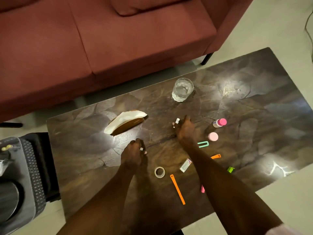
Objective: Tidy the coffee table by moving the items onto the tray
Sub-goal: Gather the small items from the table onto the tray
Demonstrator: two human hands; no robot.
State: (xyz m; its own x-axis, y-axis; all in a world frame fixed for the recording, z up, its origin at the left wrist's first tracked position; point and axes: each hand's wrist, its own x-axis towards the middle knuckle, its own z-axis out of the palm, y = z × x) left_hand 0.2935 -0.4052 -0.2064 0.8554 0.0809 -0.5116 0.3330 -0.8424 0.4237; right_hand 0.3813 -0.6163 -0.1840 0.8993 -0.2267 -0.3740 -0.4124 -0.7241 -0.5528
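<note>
Fingers of the right hand are curled round a small white tube, which is held up just above the coffee table. Something small and white is pinched by the left hand too (what it is cannot be told).

Near the right hand, two pink-capped bottles and a teal clip are seen. Closer in lie a small box, a tape ring, a long orange strip, a short orange piece, a green bit and a pink bit.

The tray is the brown oval thing to the left, and most of it is covered by a white napkin. A glass of water stands behind, near the far edge.

What could go wrong? The tube could slip, as it is thin and held only at the fingertips. The glass could be knocked and water spilled if an arm is swung wide. The pink bit sits close to the near edge and could be brushed off by the right arm above it.

Bare table is seen between the hands and the tray, so a straight path is open.
</note>
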